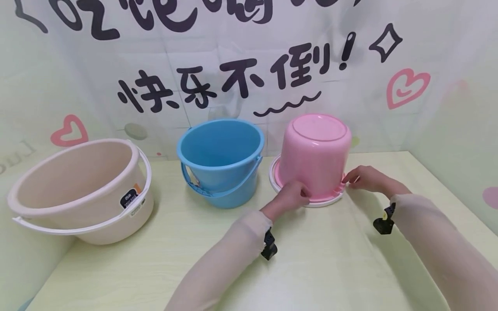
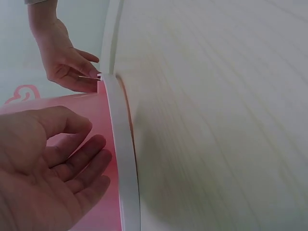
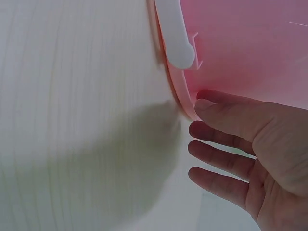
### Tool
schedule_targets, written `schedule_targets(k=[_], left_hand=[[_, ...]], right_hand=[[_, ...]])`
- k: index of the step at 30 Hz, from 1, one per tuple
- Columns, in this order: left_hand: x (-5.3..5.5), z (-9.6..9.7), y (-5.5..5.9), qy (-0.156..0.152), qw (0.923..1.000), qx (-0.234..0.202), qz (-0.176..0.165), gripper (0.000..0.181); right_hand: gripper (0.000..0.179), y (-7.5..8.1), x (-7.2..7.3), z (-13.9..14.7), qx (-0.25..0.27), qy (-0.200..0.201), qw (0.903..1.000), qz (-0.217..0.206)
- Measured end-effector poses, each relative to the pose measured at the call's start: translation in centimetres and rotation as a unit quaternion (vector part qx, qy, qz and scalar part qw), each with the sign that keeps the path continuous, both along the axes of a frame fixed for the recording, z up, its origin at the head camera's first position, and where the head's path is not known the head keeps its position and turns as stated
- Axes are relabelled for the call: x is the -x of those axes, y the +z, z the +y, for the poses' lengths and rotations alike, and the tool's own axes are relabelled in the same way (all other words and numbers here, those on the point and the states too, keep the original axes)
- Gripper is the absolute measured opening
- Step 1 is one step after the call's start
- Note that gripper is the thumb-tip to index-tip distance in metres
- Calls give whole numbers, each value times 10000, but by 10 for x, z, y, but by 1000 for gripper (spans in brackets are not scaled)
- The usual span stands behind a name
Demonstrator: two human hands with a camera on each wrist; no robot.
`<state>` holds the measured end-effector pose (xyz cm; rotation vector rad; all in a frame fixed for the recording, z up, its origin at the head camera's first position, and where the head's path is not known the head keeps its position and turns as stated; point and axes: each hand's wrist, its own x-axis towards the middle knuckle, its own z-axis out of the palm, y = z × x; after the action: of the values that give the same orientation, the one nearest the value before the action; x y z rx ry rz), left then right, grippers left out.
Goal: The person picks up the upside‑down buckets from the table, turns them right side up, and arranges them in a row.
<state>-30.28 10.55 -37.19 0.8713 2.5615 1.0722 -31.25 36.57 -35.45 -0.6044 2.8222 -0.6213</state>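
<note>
A pink bucket (image 1: 317,160) stands upside down on the table, its white handle (image 2: 122,159) lying along the rim. My left hand (image 1: 289,196) is at the bucket's front, its fingers loosely bent beside the pink wall in the left wrist view. At the right side of the rim is my right hand (image 1: 367,178). Its thumb and forefinger reach the rim's edge near the handle's pivot (image 3: 180,55), and the other fingers extend free of it. Whether the thumb and forefinger press on the rim is hard to see.
Left of the pink bucket, a blue bucket (image 1: 229,185) stands upright with its handle hanging down in front. Farther left is a larger beige bucket (image 1: 113,226) with a white handle. A wall with printed lettering (image 1: 288,71) closes off the back of the table (image 1: 311,268).
</note>
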Motion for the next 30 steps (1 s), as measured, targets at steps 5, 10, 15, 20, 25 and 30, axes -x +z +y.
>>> schedule_targets(k=[5,10,15,20,25,30], left_hand=[[-1,2,-2,-88,9989,329,315,16],[-2,5,-2,-140,9965,689,460,36],[-2,6,-2,-60,9920,1101,616,36],[-2,6,-3,-112,9822,1648,899,39],[0,5,-5,-152,9773,1816,1083,38],[2,4,-5,-175,9769,1779,1170,36]], right_hand=[[16,-5,0,0,-14,-28,9999,-100],[15,-6,-1,2,-72,-119,9998,-128],[15,-7,2,1,-55,-179,9996,-203],[13,-8,5,-3,-78,-138,9997,-185],[12,-9,8,-6,-135,-146,9997,-127],[10,-10,10,-7,-186,-151,9997,-46]])
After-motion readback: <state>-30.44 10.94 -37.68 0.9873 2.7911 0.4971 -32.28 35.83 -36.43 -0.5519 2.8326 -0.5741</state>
